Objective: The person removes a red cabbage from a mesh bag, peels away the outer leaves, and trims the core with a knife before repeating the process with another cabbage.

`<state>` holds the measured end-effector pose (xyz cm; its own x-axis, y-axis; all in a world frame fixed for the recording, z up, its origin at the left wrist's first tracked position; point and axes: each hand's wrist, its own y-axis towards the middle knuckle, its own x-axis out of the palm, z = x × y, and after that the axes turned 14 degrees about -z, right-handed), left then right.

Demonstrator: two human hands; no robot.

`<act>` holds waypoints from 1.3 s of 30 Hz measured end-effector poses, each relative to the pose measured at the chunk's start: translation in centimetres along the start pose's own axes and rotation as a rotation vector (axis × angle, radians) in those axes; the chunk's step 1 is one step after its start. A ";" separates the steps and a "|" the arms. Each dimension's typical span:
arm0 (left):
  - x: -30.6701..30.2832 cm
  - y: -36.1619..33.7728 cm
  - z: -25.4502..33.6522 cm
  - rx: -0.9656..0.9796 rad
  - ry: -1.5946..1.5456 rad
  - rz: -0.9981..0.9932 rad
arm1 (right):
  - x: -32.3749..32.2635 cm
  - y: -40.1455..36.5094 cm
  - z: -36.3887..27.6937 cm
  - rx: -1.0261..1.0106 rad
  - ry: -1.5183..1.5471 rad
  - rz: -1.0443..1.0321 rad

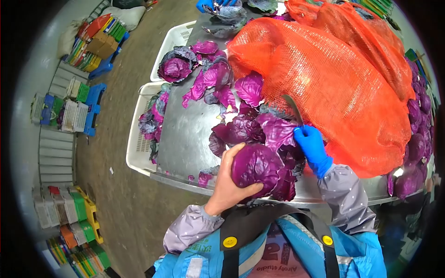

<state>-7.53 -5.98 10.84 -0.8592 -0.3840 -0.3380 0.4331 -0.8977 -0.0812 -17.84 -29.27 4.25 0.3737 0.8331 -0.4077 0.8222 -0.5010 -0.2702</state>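
Near the table's front edge, my bare left hand (235, 181) grips a round purple cabbage (257, 169), thumb across its near side and fingers along its left. To the right is my right hand (308, 142) in a blue glove, closed round the handle of a knife (294, 109) whose curved blade points up and away. A loose purple leaf (277, 130) lies against the glove's left side, just beyond the cabbage. More torn leaves (241, 129) are heaped behind and beside the cabbage.
A large red mesh sack (320, 88) covers the right of the metal table (178, 134). White crates (134, 150) stand along its left edge, one with leaves inside. Another cabbage (175, 68) sits at the far left. Cabbages (417, 143) are piled far right. A co-worker's blue-gloved hand (206, 4) shows at top.
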 end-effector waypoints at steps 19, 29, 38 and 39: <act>0.2 1.3 0.3 0.079 0.307 0.353 | 1.9 -4.7 -7.7 -0.109 -0.152 -0.261; -0.3 0.7 -0.2 0.003 -0.154 0.348 | 0.0 -5.2 -6.0 0.012 0.211 -0.217; 0.4 1.0 0.1 0.045 0.225 0.354 | 2.4 -4.7 -7.1 -0.347 -0.339 -0.003; 0.4 1.0 0.1 0.045 0.227 0.356 | 2.1 -4.4 -6.5 -0.301 -0.207 0.016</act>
<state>-7.42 -7.07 10.71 -0.5740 -0.6193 -0.5356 0.6758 -0.7277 0.1172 -17.86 -23.79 10.27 0.3182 0.7453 -0.5859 0.9178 -0.3969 -0.0064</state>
